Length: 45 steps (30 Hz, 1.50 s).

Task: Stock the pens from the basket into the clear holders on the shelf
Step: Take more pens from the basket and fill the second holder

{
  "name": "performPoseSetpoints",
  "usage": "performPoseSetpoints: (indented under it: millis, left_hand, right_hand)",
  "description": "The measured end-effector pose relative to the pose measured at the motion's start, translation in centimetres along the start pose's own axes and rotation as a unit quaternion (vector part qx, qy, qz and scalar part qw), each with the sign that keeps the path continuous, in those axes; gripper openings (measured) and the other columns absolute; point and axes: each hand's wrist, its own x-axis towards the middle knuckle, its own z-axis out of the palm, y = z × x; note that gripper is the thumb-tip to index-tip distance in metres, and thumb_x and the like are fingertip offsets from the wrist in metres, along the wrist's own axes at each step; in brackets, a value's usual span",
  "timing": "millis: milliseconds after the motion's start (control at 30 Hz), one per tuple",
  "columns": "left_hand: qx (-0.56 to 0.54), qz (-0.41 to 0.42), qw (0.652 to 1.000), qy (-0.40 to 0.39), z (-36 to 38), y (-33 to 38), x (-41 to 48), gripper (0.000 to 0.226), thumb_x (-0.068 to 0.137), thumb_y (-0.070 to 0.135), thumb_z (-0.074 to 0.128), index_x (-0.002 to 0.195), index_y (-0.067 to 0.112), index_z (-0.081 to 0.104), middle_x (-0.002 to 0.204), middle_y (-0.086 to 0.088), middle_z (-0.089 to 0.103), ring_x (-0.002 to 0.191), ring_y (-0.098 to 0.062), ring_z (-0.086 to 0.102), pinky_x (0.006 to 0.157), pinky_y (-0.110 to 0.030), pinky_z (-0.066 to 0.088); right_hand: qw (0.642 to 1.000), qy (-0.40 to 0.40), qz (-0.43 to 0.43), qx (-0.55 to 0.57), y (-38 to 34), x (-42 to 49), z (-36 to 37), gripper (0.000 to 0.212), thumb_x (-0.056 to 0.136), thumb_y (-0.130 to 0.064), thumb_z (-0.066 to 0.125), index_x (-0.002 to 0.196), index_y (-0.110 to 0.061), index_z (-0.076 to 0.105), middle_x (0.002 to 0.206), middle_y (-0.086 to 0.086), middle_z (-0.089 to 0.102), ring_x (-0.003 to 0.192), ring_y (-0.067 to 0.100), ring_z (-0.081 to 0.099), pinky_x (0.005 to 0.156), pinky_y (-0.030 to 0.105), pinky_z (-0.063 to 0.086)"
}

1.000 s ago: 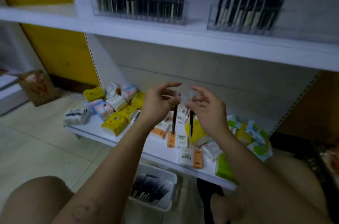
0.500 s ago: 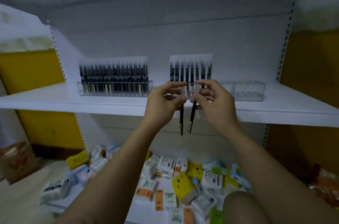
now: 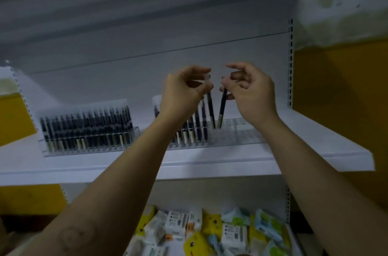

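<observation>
My left hand (image 3: 182, 92) pinches the top of a black pen (image 3: 210, 106) whose tip reaches into the right clear holder (image 3: 237, 136) on the white shelf (image 3: 315, 142). Beside it, my right hand (image 3: 249, 90) pinches a second black pen (image 3: 222, 109), tilted left, its lower end at the same slots. The right holder's left part holds several black pens, partly hidden by my left forearm; its right part is bare. A left clear holder (image 3: 90, 142) is packed with several black pens. The basket is out of view.
On the lower shelf lie several small packets (image 3: 210, 230) in white, yellow, green and blue. Slotted uprights (image 3: 290, 62) frame the bay at right. Yellow wall panels (image 3: 344, 109) flank both sides. Another shelf overhangs at the top.
My view and both hands rose from the lower shelf to the pen shelf. Both pens went from hanging below the shelf edge to tips in the right holder.
</observation>
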Motion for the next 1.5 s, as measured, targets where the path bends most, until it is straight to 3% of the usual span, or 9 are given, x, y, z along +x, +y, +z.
performPoseSetpoints:
  millis: [233, 467, 733, 867, 1033, 1167, 1233, 1333, 1500]
  left_hand:
    - [0.039, 0.01, 0.999, -0.006, 0.8, -1.8, 4.1, 0.025, 0.082, 0.012, 0.074, 0.105, 0.019, 0.067, 0.098, 0.004, 0.07, 0.084, -0.005, 0.068, 0.077, -0.022, 0.058]
    - [0.07, -0.008, 0.996, -0.062, 0.9, -4.2, 5.9, 0.023, 0.081, 0.012, 0.076, 0.1, 0.019, 0.067, 0.093, 0.002, 0.07, 0.083, -0.01, 0.069, 0.08, -0.031, 0.059]
    - [0.127, -0.024, 0.983, -0.129, 1.1, -4.4, 6.7, 0.011, 0.084, 0.023, 0.073, 0.091, 0.015, 0.07, 0.081, 0.005, 0.07, 0.075, -0.004, 0.066, 0.07, -0.017, 0.054]
    - [0.197, -0.024, 0.966, -0.164, 1.1, -4.1, 6.7, 0.018, 0.09, 0.033, 0.065, 0.087, 0.017, 0.075, 0.07, 0.003, 0.069, 0.059, -0.005, 0.062, 0.051, -0.017, 0.049]
    - [0.251, -0.005, 0.954, -0.165, 0.9, -4.6, 6.0, 0.026, 0.096, 0.032, 0.056, 0.11, 0.017, 0.071, 0.107, 0.0, 0.072, 0.095, -0.014, 0.066, 0.077, -0.021, 0.047]
    - [0.298, 0.022, 0.941, -0.16, 0.8, -4.9, 5.5, 0.029, 0.098, 0.032, 0.05, 0.118, 0.02, 0.068, 0.109, 0.0, 0.072, 0.098, -0.017, 0.066, 0.098, -0.031, 0.043]
    - [0.34, 0.045, 0.927, -0.154, 0.7, -5.2, 5.4, 0.03, 0.099, 0.035, 0.047, 0.12, 0.024, 0.066, 0.109, 0.003, 0.072, 0.102, -0.015, 0.064, 0.117, -0.041, 0.02]
    - [0.366, 0.056, 0.914, -0.164, 0.4, -5.5, 5.4, 0.033, 0.099, 0.039, 0.045, 0.126, 0.029, 0.061, 0.123, 0.005, 0.066, 0.12, -0.011, 0.056, 0.119, -0.043, -0.001]
    - [0.403, 0.115, 0.893, -0.162, -0.2, -5.6, 4.2, 0.048, 0.096, 0.047, 0.046, 0.14, 0.028, 0.047, 0.145, 0.011, 0.047, 0.142, -0.004, 0.026, 0.119, -0.042, -0.014]
  right_hand:
    - [1.0, -0.003, 0.01, -0.011, 2.8, 3.8, 0.9, 0.026, 0.088, -0.013, 0.07, 0.111, -0.022, 0.063, 0.085, -0.004, 0.063, 0.08, 0.018, 0.072, 0.067, 0.034, 0.061]
    - [0.999, -0.015, 0.032, -0.025, 4.7, 5.6, 1.5, 0.027, 0.088, -0.012, 0.07, 0.111, -0.022, 0.063, 0.085, -0.004, 0.062, 0.077, 0.016, 0.072, 0.07, 0.037, 0.061]
    - [0.996, -0.041, 0.052, -0.059, 5.7, 4.7, 1.9, 0.027, 0.087, -0.012, 0.071, 0.111, -0.023, 0.064, 0.085, -0.001, 0.064, 0.08, 0.02, 0.07, 0.07, 0.036, 0.061]
    - [0.988, -0.086, 0.069, -0.106, 6.0, 3.9, 1.9, 0.023, 0.086, -0.012, 0.071, 0.1, -0.029, 0.064, 0.088, 0.004, 0.067, 0.081, 0.027, 0.067, 0.071, 0.035, 0.061]
    - [0.978, -0.121, 0.087, -0.145, 6.5, 2.8, 1.5, 0.035, 0.085, -0.012, 0.072, 0.111, -0.034, 0.064, 0.089, -0.005, 0.064, 0.074, 0.01, 0.063, 0.07, 0.026, 0.058]
    - [0.973, -0.132, 0.078, -0.174, 6.6, 1.9, 1.4, 0.045, 0.088, -0.012, 0.068, 0.125, -0.036, 0.058, 0.09, -0.009, 0.064, 0.07, 0.001, 0.062, 0.067, 0.019, 0.054]
    - [0.968, -0.132, 0.067, -0.2, 6.5, 1.6, 1.4, 0.047, 0.089, -0.014, 0.067, 0.128, -0.038, 0.056, 0.091, -0.01, 0.063, 0.07, -0.002, 0.061, 0.065, 0.014, 0.051]
    - [0.96, -0.136, 0.056, -0.238, 6.2, 1.3, 1.4, 0.053, 0.088, -0.017, 0.069, 0.133, -0.039, 0.052, 0.094, -0.013, 0.063, 0.079, -0.003, 0.061, 0.072, 0.013, 0.049]
    - [0.953, -0.117, 0.023, -0.279, 5.4, 0.9, 1.1, 0.069, 0.088, -0.03, 0.069, 0.146, -0.041, 0.034, 0.127, -0.009, 0.057, 0.114, 0.007, 0.054, 0.094, 0.034, 0.051]
